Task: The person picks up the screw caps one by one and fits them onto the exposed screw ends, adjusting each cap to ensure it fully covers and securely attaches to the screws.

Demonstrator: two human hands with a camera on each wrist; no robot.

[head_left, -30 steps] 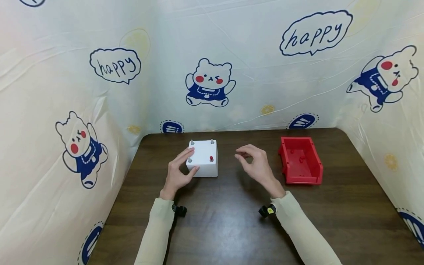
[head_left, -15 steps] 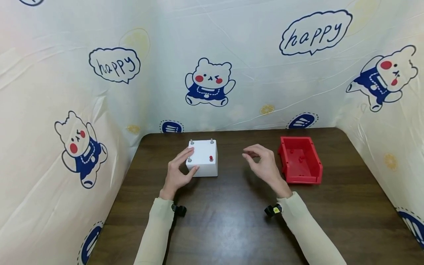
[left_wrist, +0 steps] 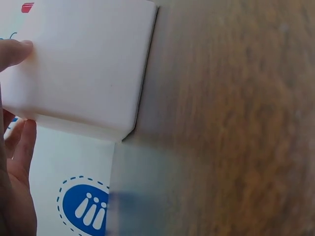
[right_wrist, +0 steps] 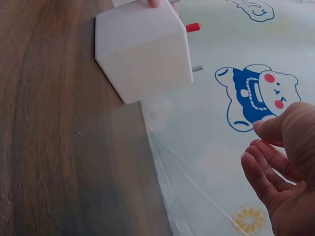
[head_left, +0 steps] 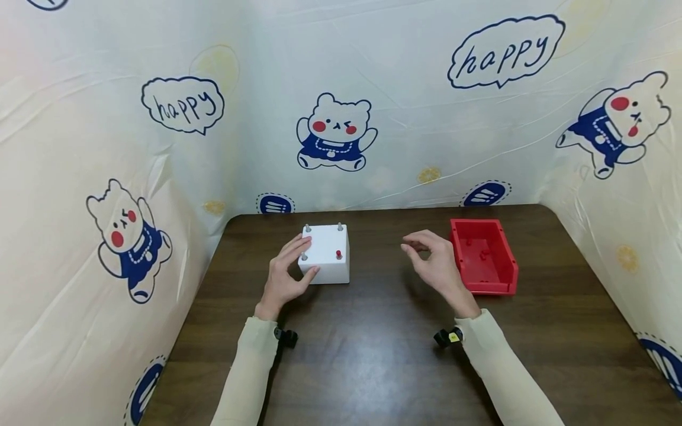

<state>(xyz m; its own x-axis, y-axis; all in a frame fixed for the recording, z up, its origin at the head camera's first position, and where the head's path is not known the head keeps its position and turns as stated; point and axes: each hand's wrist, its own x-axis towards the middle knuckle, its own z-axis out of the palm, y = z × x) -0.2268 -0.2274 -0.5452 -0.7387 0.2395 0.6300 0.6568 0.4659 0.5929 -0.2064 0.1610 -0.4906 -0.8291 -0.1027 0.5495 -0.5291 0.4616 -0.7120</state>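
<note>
A white box (head_left: 326, 254) stands on the table with short metal posts at its top corners. The near right post carries a red cap (head_left: 338, 254), which also shows in the right wrist view. My left hand (head_left: 285, 278) holds the box from its left side, thumb (left_wrist: 17, 53) on the front face and fingers at the top left edge. To the right of the box, my right hand (head_left: 437, 263) is above the table with fingers loosely bent and thumb apart from them. Nothing shows between its fingertips. Its wrist overlaps the left edge of a red bin (head_left: 490, 287) in the head view.
Small red pieces (head_left: 483, 254) lie inside the bin. The brown wooden table (head_left: 373, 355) has a printed curtain (head_left: 405, 118) hanging behind it and at both sides. Each wrist wears a small black camera, such as the left camera (head_left: 288, 338).
My right hand has moved to the right, away from the white box and towards the red bin. My left hand keeps its hold on the box, which stays in place.
</note>
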